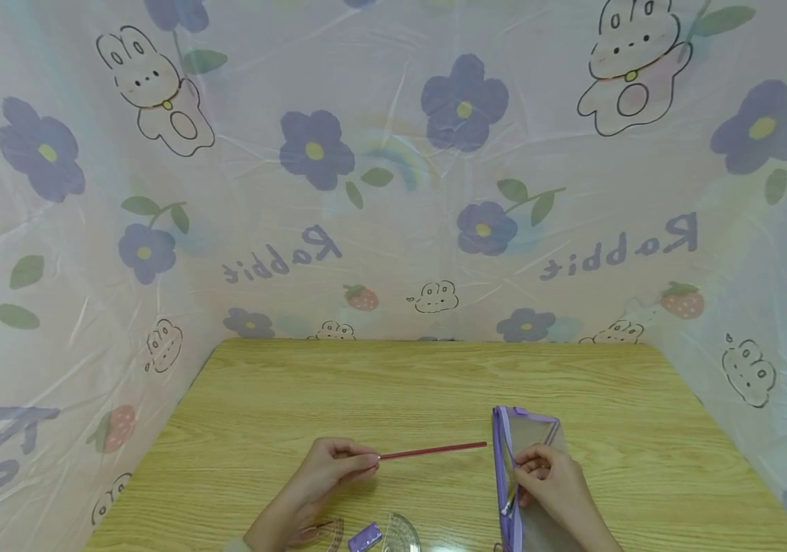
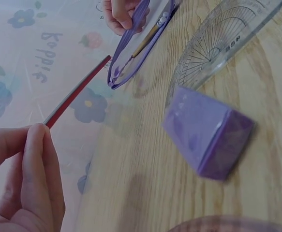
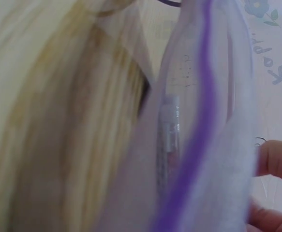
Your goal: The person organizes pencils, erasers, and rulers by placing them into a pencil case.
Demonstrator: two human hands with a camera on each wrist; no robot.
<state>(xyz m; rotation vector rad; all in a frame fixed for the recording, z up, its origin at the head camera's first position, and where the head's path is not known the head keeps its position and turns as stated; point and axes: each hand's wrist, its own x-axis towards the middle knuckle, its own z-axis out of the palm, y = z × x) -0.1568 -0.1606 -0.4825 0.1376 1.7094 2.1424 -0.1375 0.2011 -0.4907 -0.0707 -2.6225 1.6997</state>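
Note:
My left hand [image 1: 338, 464] pinches one end of a slim red pencil [image 1: 434, 450] between thumb and fingers. The pencil's far end points right, just short of the pouch's opening. A see-through pencil pouch [image 1: 527, 435] with purple zipper edging stands to the right, its mouth parted. My right hand [image 1: 553, 481] grips the pouch by one side of the opening. Inside, a brown-handled slender tool [image 2: 146, 42] shows in the left wrist view, and a clear capped pen [image 3: 171, 130] in the right wrist view. The right fingertips are partly hidden by the pouch.
A purple block like an eraser [image 1: 365, 537] lies at the table's near side, next to a clear protractor [image 1: 401, 532]. A second clear, reddish curved piece [image 1: 331, 534] is partly behind the left forearm. Printed curtains [image 1: 393, 192] enclose the wooden table [image 1: 365, 376].

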